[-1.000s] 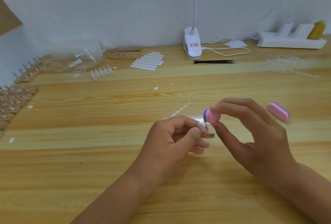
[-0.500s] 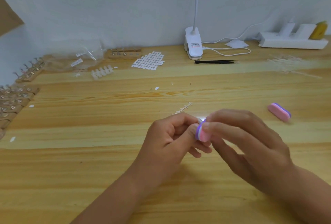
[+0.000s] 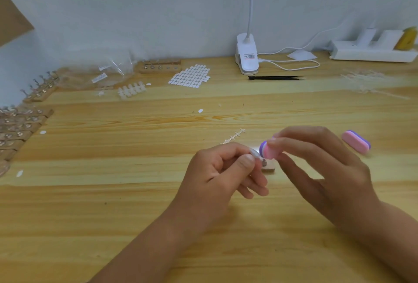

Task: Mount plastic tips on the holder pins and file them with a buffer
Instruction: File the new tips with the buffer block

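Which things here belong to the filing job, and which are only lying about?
In use: left hand, plastic tip, wooden holder, right hand, pink buffer.
Lying about: second buffer, black tweezers, clip lamp, power strip.

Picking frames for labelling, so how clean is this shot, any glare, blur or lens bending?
Head view: glare sits beside the pink-and-purple buffer block pinched by the right hand, whose fingertips are motion-smeared; the left hand, pinching a clear plastic tip, is sharper; the wooden pin holders at left are soft; the far edge of the wooden table bows.
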Motion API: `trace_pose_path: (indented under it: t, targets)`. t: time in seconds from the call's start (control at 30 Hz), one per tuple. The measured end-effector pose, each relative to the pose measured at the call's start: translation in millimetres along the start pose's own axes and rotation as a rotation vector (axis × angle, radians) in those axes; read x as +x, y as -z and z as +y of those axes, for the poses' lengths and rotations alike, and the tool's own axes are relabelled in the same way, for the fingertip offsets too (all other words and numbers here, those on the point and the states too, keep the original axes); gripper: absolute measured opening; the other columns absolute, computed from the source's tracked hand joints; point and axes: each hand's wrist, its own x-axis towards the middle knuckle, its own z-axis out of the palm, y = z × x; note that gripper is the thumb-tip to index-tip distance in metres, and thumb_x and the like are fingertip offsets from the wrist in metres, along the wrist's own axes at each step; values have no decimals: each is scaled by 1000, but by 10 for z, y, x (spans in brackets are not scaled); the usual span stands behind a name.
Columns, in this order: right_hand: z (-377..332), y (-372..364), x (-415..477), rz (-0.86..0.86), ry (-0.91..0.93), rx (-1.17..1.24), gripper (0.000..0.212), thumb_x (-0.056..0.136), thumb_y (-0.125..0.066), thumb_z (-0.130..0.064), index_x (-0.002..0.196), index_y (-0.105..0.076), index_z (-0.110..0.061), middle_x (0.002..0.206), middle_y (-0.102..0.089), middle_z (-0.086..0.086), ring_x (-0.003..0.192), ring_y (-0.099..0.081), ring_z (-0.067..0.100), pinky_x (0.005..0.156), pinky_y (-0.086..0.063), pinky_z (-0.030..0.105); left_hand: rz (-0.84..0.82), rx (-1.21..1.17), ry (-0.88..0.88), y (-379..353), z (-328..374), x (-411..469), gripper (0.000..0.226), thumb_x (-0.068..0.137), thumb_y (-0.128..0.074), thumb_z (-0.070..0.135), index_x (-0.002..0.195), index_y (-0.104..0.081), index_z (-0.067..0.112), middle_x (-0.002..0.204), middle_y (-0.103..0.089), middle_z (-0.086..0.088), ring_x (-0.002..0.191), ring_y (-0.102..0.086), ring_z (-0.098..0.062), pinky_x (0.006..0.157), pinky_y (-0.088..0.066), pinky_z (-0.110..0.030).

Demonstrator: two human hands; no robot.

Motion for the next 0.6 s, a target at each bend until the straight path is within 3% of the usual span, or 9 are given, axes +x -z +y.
trace_pose_path:
  t: [0.13, 0.6]
  targets:
    - [-125, -59, -29, 15, 47, 107, 25, 95, -66, 1, 116, -68, -12, 107, -66, 7, 102, -65, 15, 91, -51, 24, -28, -28, -3, -11, 11, 5, 23, 97, -49, 16, 90, -68, 6, 71, -71, -6, 69, -73, -26, 58, -56, -30]
    - [-54, -8, 5, -11, 18, 59, 23, 89, -69, 7, 110, -71, -3, 104, -68, 11, 99, -66, 18, 87, -53, 31, -18, 27, -9, -13, 9, 17, 24, 97, -49, 19, 91, -67, 5, 71, -69, -3, 69, -73, -24, 58, -55, -31]
